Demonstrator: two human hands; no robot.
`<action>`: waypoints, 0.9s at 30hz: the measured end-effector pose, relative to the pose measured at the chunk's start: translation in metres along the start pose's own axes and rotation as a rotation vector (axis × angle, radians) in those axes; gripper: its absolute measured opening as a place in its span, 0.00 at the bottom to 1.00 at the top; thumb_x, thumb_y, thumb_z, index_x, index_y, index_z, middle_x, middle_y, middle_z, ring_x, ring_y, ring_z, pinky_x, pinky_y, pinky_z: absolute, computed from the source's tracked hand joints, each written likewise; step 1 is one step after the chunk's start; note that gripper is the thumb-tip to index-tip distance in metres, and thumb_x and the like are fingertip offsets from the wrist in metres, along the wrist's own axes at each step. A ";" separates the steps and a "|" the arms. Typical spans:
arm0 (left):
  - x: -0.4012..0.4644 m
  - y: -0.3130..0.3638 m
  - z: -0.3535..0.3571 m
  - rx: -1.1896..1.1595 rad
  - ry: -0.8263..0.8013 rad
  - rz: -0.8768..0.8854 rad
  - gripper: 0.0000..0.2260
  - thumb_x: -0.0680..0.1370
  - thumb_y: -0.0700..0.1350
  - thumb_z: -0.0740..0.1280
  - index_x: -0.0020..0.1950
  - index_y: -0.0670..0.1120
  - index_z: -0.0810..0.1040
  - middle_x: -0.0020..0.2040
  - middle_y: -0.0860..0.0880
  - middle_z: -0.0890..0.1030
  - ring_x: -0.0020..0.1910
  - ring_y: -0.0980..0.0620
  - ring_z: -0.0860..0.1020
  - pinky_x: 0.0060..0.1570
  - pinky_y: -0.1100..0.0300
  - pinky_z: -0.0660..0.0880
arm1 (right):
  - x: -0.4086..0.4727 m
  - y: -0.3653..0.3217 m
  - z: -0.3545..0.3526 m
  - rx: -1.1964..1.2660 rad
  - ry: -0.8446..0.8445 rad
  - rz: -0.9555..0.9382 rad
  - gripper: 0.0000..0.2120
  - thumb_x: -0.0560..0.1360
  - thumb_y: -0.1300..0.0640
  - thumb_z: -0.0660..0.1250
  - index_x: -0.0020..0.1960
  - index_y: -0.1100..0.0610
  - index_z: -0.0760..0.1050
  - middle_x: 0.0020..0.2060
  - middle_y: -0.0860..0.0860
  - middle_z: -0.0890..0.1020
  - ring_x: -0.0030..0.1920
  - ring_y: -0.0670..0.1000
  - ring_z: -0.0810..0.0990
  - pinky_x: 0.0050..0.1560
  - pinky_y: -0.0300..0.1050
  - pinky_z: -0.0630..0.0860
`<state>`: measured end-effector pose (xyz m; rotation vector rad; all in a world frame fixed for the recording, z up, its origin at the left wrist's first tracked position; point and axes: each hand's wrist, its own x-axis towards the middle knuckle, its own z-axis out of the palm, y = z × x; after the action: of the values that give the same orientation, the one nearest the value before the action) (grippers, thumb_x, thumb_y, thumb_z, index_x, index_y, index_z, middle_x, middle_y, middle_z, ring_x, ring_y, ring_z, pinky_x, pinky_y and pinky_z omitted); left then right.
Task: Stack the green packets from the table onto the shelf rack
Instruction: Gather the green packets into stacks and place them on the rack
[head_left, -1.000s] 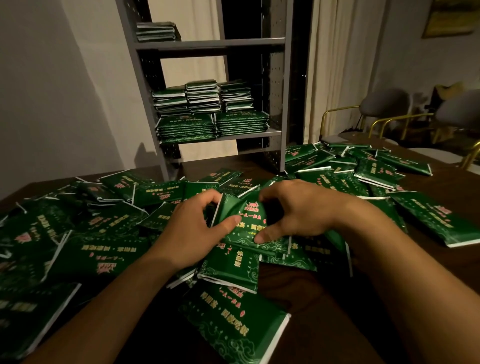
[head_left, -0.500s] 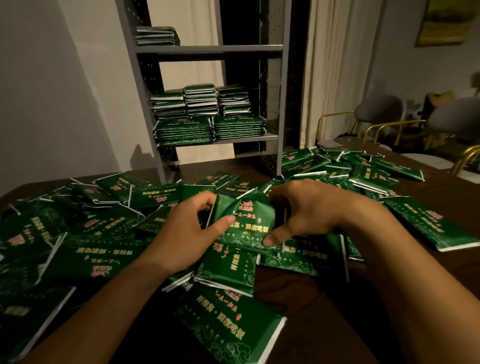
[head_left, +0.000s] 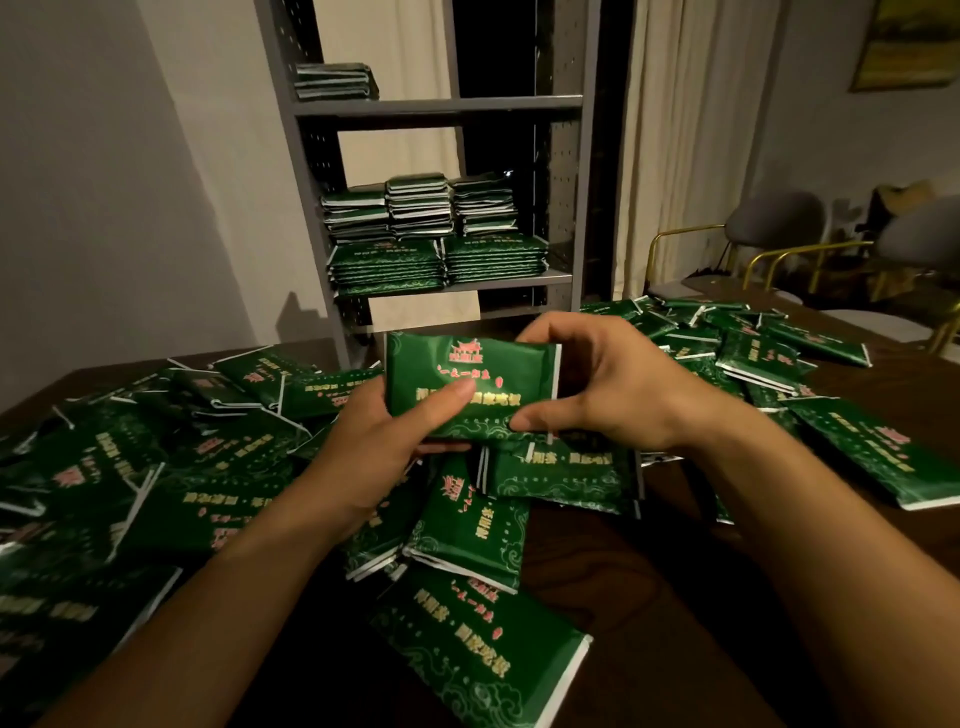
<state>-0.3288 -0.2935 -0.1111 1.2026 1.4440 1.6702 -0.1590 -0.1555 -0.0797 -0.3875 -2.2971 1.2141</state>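
Already we have several piles on the shelf rack (head_left: 563, 278), yet loose packets (head_left: 156, 483) cover the table (head_left: 618, 587) (most remains). Our left hand (head_left: 374, 457) and right hand (head_left: 602, 395) grip the held packet (head_left: 470, 376) above the heap, long axis left-right, face toward us.

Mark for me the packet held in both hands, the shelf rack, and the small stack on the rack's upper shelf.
held packet (head_left: 470, 371), head view, on its printed green front.
shelf rack (head_left: 436, 105), head view, on the upper shelf's front edge.
upper-shelf stack (head_left: 335, 82), head view, on the stack's side.
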 end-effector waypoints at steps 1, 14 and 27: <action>0.002 0.001 -0.002 -0.042 -0.014 -0.021 0.16 0.72 0.49 0.73 0.58 0.47 0.80 0.52 0.47 0.87 0.51 0.48 0.86 0.46 0.56 0.83 | 0.000 -0.001 0.001 0.034 0.031 -0.027 0.21 0.65 0.69 0.79 0.54 0.58 0.77 0.45 0.54 0.86 0.43 0.52 0.86 0.38 0.40 0.81; 0.001 0.003 -0.009 -0.222 -0.057 -0.145 0.20 0.71 0.42 0.72 0.62 0.41 0.77 0.54 0.41 0.86 0.48 0.41 0.86 0.36 0.52 0.83 | 0.007 0.001 0.027 0.088 0.214 -0.194 0.28 0.67 0.64 0.78 0.65 0.56 0.75 0.50 0.52 0.82 0.50 0.48 0.84 0.54 0.43 0.81; 0.015 -0.005 -0.032 -0.113 0.529 -0.113 0.08 0.80 0.42 0.68 0.59 0.43 0.77 0.59 0.45 0.82 0.45 0.52 0.86 0.61 0.49 0.79 | 0.011 0.017 0.003 0.321 0.384 0.221 0.28 0.65 0.61 0.77 0.62 0.50 0.74 0.56 0.55 0.82 0.49 0.54 0.86 0.47 0.49 0.83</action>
<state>-0.3645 -0.2922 -0.1118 0.6241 1.6537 2.0526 -0.1693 -0.1433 -0.0919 -0.6999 -1.7361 1.4429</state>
